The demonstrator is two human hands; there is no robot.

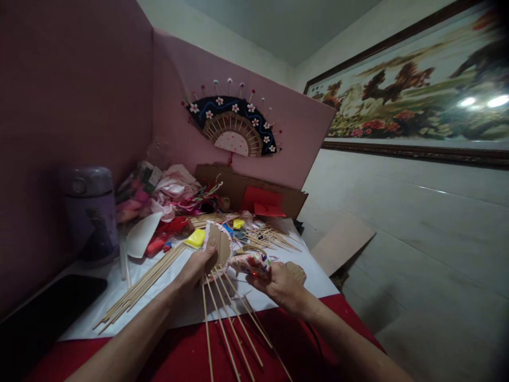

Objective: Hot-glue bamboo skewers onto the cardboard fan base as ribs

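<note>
My left hand grips a half-round piece of cardboard with a pale trimmed edge. Several thin wooden sticks fan out from its lower side toward me. In my right hand is a glue gun with a colourful floral pattern, its nozzle pointing left at the cardboard near the stick ends. A small red light glows on the gun, and a dark cord hangs below my wrist. Whether the nozzle touches the cardboard I cannot tell.
A bundle of sticks, a purple flask and a black phone lie or stand at left. Yellow clay packs, loose sticks and red paper are further back. A decorated fan hangs on the pink board.
</note>
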